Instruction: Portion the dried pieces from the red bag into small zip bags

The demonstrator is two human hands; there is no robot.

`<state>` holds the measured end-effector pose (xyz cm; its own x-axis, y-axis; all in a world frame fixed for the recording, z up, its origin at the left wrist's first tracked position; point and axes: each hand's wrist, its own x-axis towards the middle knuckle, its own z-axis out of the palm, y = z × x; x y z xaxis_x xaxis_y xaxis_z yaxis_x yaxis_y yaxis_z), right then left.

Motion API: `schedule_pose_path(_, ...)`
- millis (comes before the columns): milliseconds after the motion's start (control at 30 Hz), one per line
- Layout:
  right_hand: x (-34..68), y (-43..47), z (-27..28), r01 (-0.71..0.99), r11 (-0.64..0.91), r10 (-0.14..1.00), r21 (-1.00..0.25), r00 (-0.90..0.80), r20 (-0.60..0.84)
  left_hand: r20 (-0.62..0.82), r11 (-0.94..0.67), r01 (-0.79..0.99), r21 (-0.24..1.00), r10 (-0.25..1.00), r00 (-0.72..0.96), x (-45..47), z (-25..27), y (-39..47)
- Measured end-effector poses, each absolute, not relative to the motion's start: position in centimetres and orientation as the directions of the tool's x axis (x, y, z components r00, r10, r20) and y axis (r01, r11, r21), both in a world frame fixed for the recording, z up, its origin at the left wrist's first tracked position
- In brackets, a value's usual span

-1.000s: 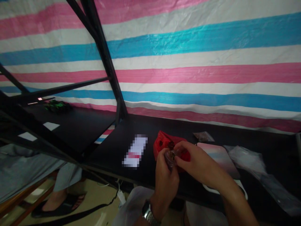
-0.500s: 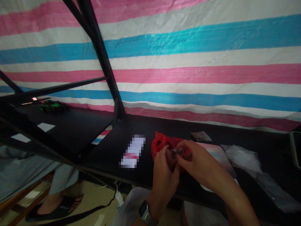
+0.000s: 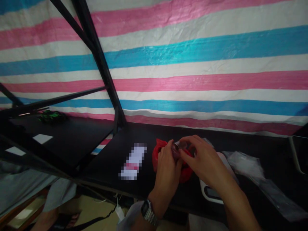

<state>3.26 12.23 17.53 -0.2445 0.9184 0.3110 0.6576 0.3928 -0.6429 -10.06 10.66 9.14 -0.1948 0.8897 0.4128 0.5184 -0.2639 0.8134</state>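
My left hand (image 3: 166, 168), with a metal watch (image 3: 148, 212) on its wrist, is closed around a small clear plastic bag (image 3: 176, 152) with something dark in it. At the bag's upper edge, the thumb and fingers of my right hand (image 3: 202, 157) pinch the clear plastic. What exactly the bag contains is too blurred to tell. Below and behind both hands lies a red plastic bag (image 3: 186, 175), partly covered by them. A white device with a small display, like a digital scale (image 3: 204, 189), sits under my right forearm, which hides much of it.
Clear plastic bags (image 3: 247, 165) lie right of the scale on the black table (image 3: 103, 171). A blurred-out paper (image 3: 133, 162) lies left. Black metal posts (image 3: 101, 61) stand at the left, before a striped sheet (image 3: 204, 77). Another person's leg (image 3: 57, 192) shows lower left.
The view has shifted slightly. My right hand has moved a little along the small bag's edge, and more of the scale's front now shows. A small bag behind my right hand is now mostly hidden.
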Motion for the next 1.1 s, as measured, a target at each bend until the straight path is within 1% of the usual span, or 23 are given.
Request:
schedule_pose_path(100, 3.7, 12.6, 18.4, 0.643, 0.445, 0.887, -0.623, -0.225, 0.402, 0.469, -0.348, 0.519, 0.781, 0.875, -0.119, -10.0, 10.4, 11.8)
schedule_pose_path(167, 3.8, 12.9, 18.4, 0.631, 0.459, 0.883, -0.626, -0.245, 0.400, 0.475, -0.364, 0.517, 0.775, 0.875, -0.096, -9.9, 10.3, 12.2)
schedule_pose_path(300, 3.4, 13.0, 17.4, 0.608, 0.471, 0.882, -0.639, -0.321, 0.345, 0.461, -0.353, 0.478, 0.804, 0.879, -0.126, -10.0, 8.4, 12.4)
schedule_pose_path(433, 2.5, 12.8, 16.8, 0.615, 0.469, 0.883, -0.634, -0.324, 0.339, 0.432, -0.345, 0.373, 0.862, 0.884, -0.181, -10.5, 6.9, 12.3)
schedule_pose_path(567, 1.7, 12.4, 16.6, 0.609, 0.463, 0.886, -0.644, -0.326, 0.329, 0.409, -0.318, 0.344, 0.883, 0.883, -0.233, -10.7, 6.5, 11.7)
schedule_pose_path(633, 1.6, 12.3, 16.5, 0.580, 0.454, 0.891, -0.676, -0.300, 0.342, 0.405, -0.318, 0.309, 0.896, 0.872, -0.277, -10.7, 6.7, 11.4)
schedule_pose_path(700, 1.5, 12.1, 16.3, 0.544, 0.427, 0.904, -0.722, -0.236, 0.357, 0.372, -0.303, 0.233, 0.924, 0.850, -0.372, -10.7, 7.3, 11.0)
schedule_pose_path(800, 1.3, 11.9, 15.7, 0.518, 0.360, 0.932, -0.776, -0.165, 0.323, 0.256, -0.263, 0.064, 0.963, 0.805, -0.535, -11.0, 9.1, 10.3)
schedule_pose_path(867, 1.3, 11.8, 15.2, 0.543, 0.331, 0.943, -0.772, -0.209, 0.258, 0.174, -0.244, -0.031, 0.969, 0.768, -0.616, -11.5, 10.3, 9.8)
schedule_pose_path(900, 1.2, 11.7, 15.0, 0.578, 0.322, 0.944, -0.749, -0.251, 0.213, 0.137, -0.237, -0.075, 0.969, 0.758, -0.638, -11.6, 10.9, 9.5)
schedule_pose_path(967, 1.3, 11.6, 14.7, 0.692, 0.306, 0.941, -0.654, -0.323, 0.099, 0.073, -0.220, -0.162, 0.962, 0.779, -0.623, -11.6, 11.4, 9.1)
schedule_pose_path(1033, 1.6, 11.7, 14.6, 0.818, 0.266, 0.949, -0.511, -0.317, -0.013, 0.025, -0.183, -0.235, 0.954, 0.836, -0.548, -11.2, 11.3, 9.1)
schedule_pose_path(1100, 1.9, 11.9, 14.6, 0.903, 0.216, 0.961, -0.371, -0.264, -0.082, -0.036, -0.094, -0.253, 0.963, 0.885, -0.464, -10.6, 10.6, 9.4)
